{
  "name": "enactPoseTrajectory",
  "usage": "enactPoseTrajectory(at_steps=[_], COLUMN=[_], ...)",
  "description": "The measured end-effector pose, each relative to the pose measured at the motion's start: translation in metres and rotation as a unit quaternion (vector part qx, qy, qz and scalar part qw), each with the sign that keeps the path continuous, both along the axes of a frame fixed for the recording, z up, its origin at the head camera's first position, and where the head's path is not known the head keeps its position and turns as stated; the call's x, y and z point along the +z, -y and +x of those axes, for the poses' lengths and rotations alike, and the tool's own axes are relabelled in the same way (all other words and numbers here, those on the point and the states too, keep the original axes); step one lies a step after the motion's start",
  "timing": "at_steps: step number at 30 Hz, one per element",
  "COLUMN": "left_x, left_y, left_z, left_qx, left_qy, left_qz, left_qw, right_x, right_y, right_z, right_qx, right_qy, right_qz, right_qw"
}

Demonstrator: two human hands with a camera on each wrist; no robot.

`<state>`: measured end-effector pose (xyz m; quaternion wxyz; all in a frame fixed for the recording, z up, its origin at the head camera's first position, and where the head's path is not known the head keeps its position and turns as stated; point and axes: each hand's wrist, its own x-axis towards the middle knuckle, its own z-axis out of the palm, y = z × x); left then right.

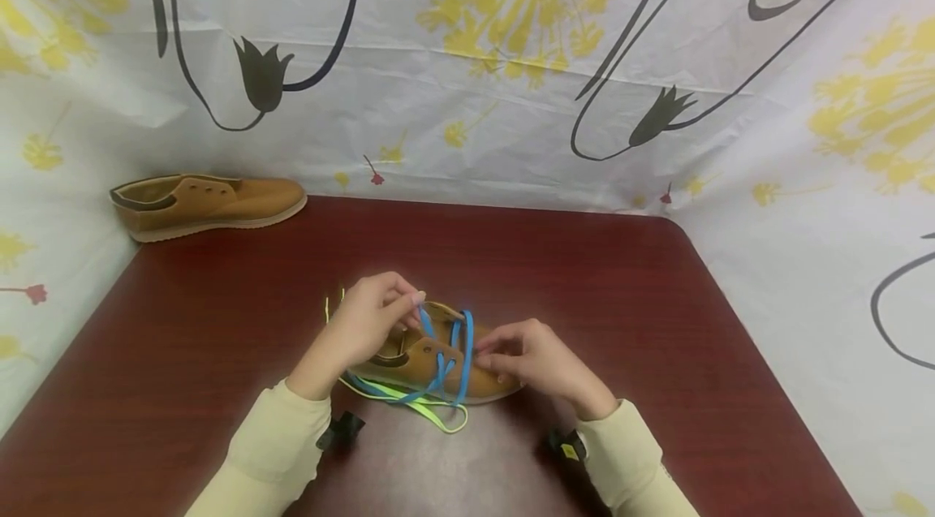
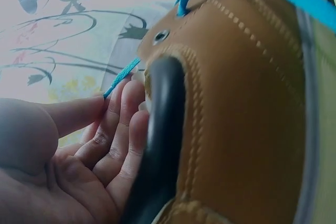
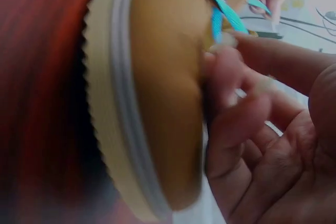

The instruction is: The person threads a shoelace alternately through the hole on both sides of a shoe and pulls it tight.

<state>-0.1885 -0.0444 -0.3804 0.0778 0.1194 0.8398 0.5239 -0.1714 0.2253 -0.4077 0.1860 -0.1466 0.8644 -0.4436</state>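
A tan lace-up shoe (image 1: 484, 381) stands on the table, its toe toward the right. Blue lace (image 1: 466, 355) runs through some of its eyelets and loops over the front. My left hand (image 1: 361, 322) pinches a length of blue lace (image 2: 122, 77) between thumb and finger, above the shoe's opening. At the toe end, my right hand (image 1: 544, 359) touches the upper with loosely bent fingers (image 3: 239, 121); no lace shows between them. Yellow-green lace (image 1: 451, 428) lies looped along the shoe's near side, beside more blue lace.
Another tan shoe (image 1: 212, 207), with no lace in its visible eyelets, sits at the table's back left corner. Patterned white sheeting (image 1: 467, 152) closes off the back and both sides of the dark red table (image 1: 701, 420).
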Motion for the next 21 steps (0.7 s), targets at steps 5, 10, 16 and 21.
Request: enactPoseTrajectory(at_steps=[5,10,16,21], left_x=[0.002,0.006,0.011,0.016], left_y=[0.011,0.024,0.039,0.052], left_z=[-0.004,-0.008,-0.011,-0.013], left_qx=[0.014,0.032,0.061,0.099], left_qy=[-0.011,-0.027,-0.030,-0.040], left_qz=[0.019,0.033,0.039,0.040], left_qw=[0.9997,0.9986,0.9969,0.9934], right_x=[-0.006,-0.008,-0.012,-0.015], right_y=[0.006,0.009,0.015,0.018], right_z=[-0.001,-0.001,0.001,0.002], right_qx=[0.000,-0.001,0.013,0.009], right_qy=[0.007,-0.009,-0.036,-0.045], right_qz=[-0.027,-0.037,-0.039,-0.049], right_qw=[0.9996,0.9993,0.9985,0.9978])
